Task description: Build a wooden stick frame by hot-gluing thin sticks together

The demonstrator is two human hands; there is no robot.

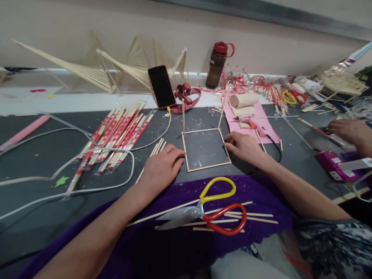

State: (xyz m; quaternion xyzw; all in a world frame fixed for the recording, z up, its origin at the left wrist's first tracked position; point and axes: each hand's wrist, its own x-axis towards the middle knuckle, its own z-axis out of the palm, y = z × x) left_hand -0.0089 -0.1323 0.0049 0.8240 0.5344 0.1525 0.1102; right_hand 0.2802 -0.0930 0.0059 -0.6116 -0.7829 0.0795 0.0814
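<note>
A square frame of thin wooden sticks (208, 167) lies flat on the dark table in front of me. Two sticks stand upright from its far corners: a left upright stick (183, 116) and a right upright stick (221, 114). My left hand (162, 164) rests on the table with thumb and fingers closed at the frame's left side. At the right side, the bent fingers of my right hand (244, 148) pinch the frame's edge. Loose sticks (157, 149) lie partly under my left hand. Scissors (200, 211) with yellow and red handles lie on purple cloth (186, 248) across my lap, among several sticks.
Packed chopsticks (113, 135) and a white cable (95, 190) lie to the left. Behind are a phone (162, 87), a bottle (216, 66) and stick models (122, 69). A pink glue gun (255, 126) lies at right, near another person's hand (348, 131) and a purple box (333, 164).
</note>
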